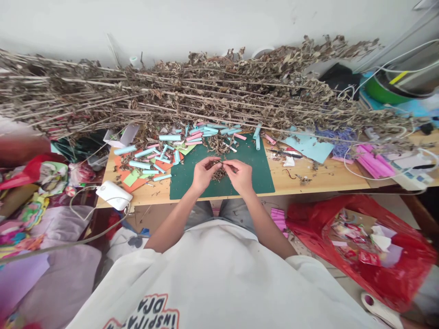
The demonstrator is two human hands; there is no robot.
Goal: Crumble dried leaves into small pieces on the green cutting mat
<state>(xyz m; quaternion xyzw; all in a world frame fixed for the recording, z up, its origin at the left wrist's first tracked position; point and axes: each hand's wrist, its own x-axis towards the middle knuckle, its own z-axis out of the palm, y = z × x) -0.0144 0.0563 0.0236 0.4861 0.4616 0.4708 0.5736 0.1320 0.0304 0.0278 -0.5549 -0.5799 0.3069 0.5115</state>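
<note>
My left hand (pixel 202 173) and my right hand (pixel 240 176) meet over a green cutting mat (pixel 264 176) on a wooden table (pixel 329 176). Both pinch a thin dried stem (pixel 219 163) held level between them. Under it, between my palms, lies a small heap of dried leaf crumbs (pixel 218 174). Several rolled paper tubes in blue and pink (pixel 202 132) lie at the mat's far edge.
A long bundle of dried leafy stalks (pixel 192 91) spans the table's back. Orange and green paper sheets (pixel 137 176) lie left, a white charger (pixel 114 195) at the left edge, scissors (pixel 286 154) and blue paper (pixel 310 147) right. A red plastic bag (pixel 360 246) sits on the floor.
</note>
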